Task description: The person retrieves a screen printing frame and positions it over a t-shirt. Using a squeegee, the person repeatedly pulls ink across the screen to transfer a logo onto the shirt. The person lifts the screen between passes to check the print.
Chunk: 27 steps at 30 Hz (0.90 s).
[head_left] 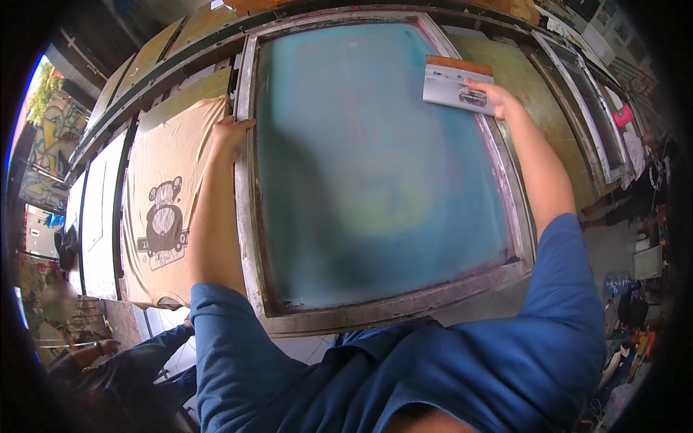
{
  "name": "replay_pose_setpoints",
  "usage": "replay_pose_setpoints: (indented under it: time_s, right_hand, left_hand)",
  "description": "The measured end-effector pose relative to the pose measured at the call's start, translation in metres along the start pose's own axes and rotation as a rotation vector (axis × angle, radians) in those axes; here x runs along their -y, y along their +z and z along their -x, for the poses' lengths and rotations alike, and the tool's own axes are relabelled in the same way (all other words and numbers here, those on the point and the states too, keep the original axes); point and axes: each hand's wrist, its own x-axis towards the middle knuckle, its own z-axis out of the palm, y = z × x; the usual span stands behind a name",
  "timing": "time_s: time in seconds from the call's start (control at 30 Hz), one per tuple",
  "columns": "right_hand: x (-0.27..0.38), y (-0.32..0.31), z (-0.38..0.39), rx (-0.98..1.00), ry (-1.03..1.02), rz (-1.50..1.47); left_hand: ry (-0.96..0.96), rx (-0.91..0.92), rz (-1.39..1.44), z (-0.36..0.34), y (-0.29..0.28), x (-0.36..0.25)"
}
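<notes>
A large screen-printing frame [252, 216] with teal-blue mesh [361, 144] lies in front of me. Its wooden border is worn and stained, and a yellowish patch shows in the lower mesh. My left hand [232, 133] is closed on the frame's left side rail, near the upper half. In my right hand [492, 98] is a squeegee [453, 81], a flat grey piece with an orange-brown strip along its far edge. It is at the upper right of the frame, over the rail and mesh edge; whether it touches them I cannot tell.
Left of the frame, a beige T-shirt [162, 195] with a dark cartoon print lies on a board. White boards [101, 216] stand further left; a greenish board [498, 54] and another frame [585, 108] are at right. Another person's arm [162, 350] shows at lower left.
</notes>
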Motion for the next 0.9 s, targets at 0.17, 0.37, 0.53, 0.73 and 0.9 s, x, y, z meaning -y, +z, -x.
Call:
replay_pose_setpoints:
  time_s: [0.17, 0.37, 0.53, 0.73, 0.9]
  right_hand:
    - [-0.006, -0.007, -0.017, 0.009, 0.024, -0.018]
    - [-0.013, -0.014, -0.025, 0.028, 0.010, 0.039]
    - [-0.007, -0.001, -0.010, 0.007, -0.004, 0.139]
    - [-0.008, -0.006, -0.005, -0.006, -0.020, 0.133]
    - [-0.014, -0.012, -0.026, -0.029, 0.001, 0.132]
  left_hand:
    - [0.058, 0.028, 0.032, 0.010, -0.004, -0.010]
    - [-0.012, 0.055, -0.022, 0.023, -0.006, -0.023]
    - [-0.005, 0.083, -0.006, -0.004, -0.006, 0.003]
    - [-0.009, 0.120, 0.030, -0.009, -0.001, 0.005]
    - [0.039, 0.022, 0.047, -0.017, 0.006, 0.024]
